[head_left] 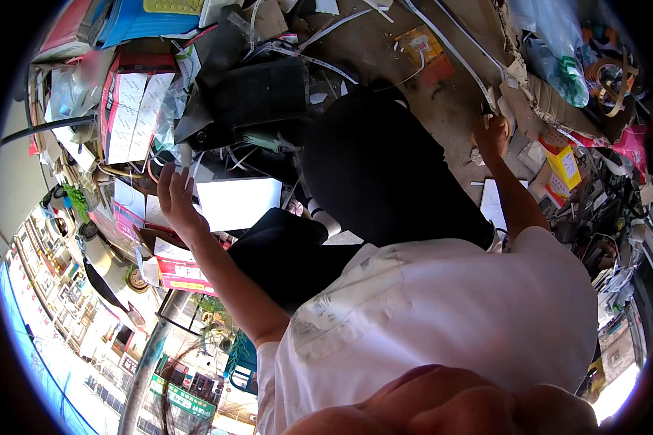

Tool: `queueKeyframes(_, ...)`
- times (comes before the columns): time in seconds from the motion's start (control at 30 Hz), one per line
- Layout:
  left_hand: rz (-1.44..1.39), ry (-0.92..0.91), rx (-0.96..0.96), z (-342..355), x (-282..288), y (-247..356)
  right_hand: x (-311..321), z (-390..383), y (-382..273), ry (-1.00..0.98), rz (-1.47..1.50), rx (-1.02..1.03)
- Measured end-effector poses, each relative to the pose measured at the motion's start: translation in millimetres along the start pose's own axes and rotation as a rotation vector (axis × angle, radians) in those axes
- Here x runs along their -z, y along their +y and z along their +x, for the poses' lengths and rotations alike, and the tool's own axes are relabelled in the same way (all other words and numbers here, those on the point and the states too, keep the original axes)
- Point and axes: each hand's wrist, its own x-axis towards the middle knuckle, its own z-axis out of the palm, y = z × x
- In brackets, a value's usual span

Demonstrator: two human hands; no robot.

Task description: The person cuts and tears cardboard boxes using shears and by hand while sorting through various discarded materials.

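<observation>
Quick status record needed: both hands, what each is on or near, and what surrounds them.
left hand: left hand, fingers spread open, beside a flat white rectangular sheet
right hand: right hand, closed around pale scraps on the brown dirt floor; what it grips cannot be told
between hands: person's black trouser leg
left surroundings: red box of white packets
right surroundings: small yellow carton

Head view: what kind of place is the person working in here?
Probably a cluttered storeroom or sorting spot for scrap packaging, open to a street. Flattened cardboard, stacked red and white boxes and loose white strapping bands cover the dirty floor.
</observation>
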Motion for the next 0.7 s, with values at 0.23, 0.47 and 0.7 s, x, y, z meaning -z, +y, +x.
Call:
queueKeyframes(0.23, -0.01, -0.074, -0.162, -6.6, -3.8, 4.8, 8.4, 2.4, -12.1, 0.0, 0.26, 0.322)
queueKeyframes(0.47, 0.248, -0.084, -0.289, 1.4, -27.6, -10.6, 59.9, -3.0, -220.6, 0.034, 0.604, 0.548)
queueKeyframes(0.7, 0.216, -0.147, -0.171, -7.3, -58.0, -10.2, 44.8, 35.2, -366.7, -0.827, 1.348, 0.148)
